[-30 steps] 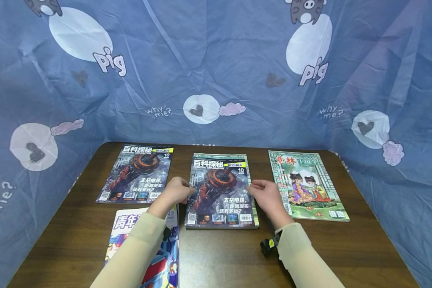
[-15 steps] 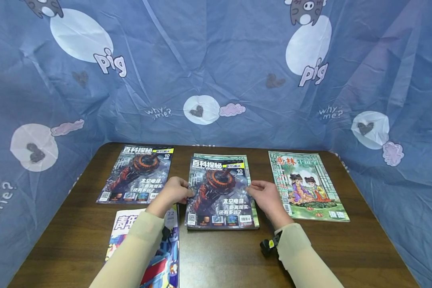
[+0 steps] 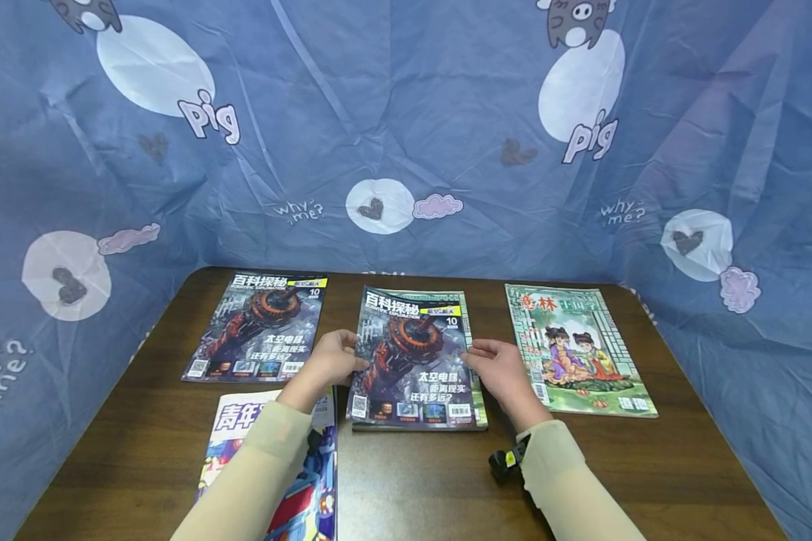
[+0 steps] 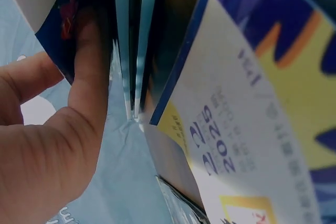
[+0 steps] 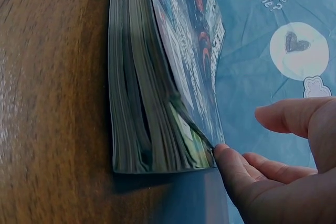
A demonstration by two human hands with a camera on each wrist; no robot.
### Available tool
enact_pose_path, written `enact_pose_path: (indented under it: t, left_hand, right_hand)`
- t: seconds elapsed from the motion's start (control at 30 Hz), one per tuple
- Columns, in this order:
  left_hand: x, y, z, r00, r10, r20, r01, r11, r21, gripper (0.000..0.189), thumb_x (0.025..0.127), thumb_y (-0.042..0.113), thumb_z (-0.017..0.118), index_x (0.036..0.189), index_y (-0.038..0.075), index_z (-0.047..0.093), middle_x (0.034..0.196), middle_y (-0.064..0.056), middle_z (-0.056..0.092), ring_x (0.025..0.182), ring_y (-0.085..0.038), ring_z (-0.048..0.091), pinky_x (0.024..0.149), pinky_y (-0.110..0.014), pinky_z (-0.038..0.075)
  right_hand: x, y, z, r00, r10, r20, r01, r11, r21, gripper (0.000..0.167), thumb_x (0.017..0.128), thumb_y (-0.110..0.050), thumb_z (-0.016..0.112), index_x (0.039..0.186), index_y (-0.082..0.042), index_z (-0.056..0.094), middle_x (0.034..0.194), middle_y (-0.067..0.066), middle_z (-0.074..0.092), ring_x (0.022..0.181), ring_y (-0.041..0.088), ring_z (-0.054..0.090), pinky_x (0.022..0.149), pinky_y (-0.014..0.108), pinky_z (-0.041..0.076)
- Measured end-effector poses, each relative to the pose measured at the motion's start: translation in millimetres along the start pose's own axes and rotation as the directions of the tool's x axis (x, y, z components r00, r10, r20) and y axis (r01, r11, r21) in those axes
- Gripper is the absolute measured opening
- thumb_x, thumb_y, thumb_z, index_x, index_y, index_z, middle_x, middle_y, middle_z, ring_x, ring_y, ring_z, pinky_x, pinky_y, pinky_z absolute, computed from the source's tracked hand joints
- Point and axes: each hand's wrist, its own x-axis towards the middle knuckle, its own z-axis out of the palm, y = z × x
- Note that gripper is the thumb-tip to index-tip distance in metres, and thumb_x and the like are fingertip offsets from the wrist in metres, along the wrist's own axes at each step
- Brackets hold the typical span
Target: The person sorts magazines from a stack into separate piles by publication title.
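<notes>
Table (image 3: 677,466): dk brown wood-grain, rounded rear corners, glare nr front ctr. On it, rear L: Scientific Exploration mag (image 3: 257,323), no. 10, flat, cover up, slightly angled. Front L, just below it: 青年 mag (image 3: 314,481), multicolor cover, "22" & "2025" printed up top, partly hidden, runs off btm of head view. Ctr: thick mag stack (image 5: 142,77), just R of 青年 mag w/ narrow gap; btm sits on the wood. Rear R, well apart from stack: 意林 mag (image 3: 582,349), green cover w/ 2 illustrated figs in robes, flat, face up, angled.
</notes>
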Motion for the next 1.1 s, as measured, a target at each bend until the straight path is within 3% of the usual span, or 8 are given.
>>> enact_pose_path:
  t: [0.37, 0.6, 1.1]
  left_hand:
    - [0.1, -5.3, 1.0, 1.0, -0.03, -0.007, 0.029, 0.995, -0.101, 0.053, 0.09, -0.014, 0.064, 0.139, -0.009, 0.045, 0.112, -0.025, 0.062, 0.077, -0.026, 0.068, 0.066, -0.043, 0.061]
    - [2.0, -8.7, 1.8, 0.999, -0.038, -0.021, 0.034, 0.986, -0.163, 0.048, 0.092, -0.013, 0.061, 0.138, -0.005, 0.048, 0.105, -0.021, 0.061, 0.071, -0.024, 0.067, 0.062, -0.04, 0.061]
    - [0.0, -9.9, -2.6, 0.999, -0.054, 0.005, 0.053, 0.947, -0.317, 0.052, 0.093, -0.014, 0.059, 0.141, -0.003, 0.045, 0.09, -0.016, 0.062, 0.064, -0.019, 0.066, 0.061, -0.036, 0.06]
  right_hand:
    - [-0.1, 0.4, 0.8, 1.0, -0.019, -0.008, 0.019, 1.0, 0.007, 0.048, 0.093, -0.015, 0.073, 0.133, 0.008, 0.06, 0.123, 0.021, 0.067, 0.115, 0.033, 0.064, 0.097, 0.046, 0.051]
    - [-0.7, -0.4, 1.1, 1.0, -0.02, -0.003, 0.02, 1.0, -0.005, 0.049, 0.093, -0.015, 0.073, 0.134, 0.007, 0.06, 0.124, 0.021, 0.067, 0.115, 0.034, 0.063, 0.097, 0.047, 0.05]
    - [-0.1, -0.7, -0.3, 0.999, -0.004, 0.034, 0.003, 1.0, 0.026, 0.054, 0.093, -0.015, 0.073, 0.138, 0.009, 0.056, 0.129, 0.023, 0.064, 0.119, 0.035, 0.06, 0.1, 0.049, 0.048]
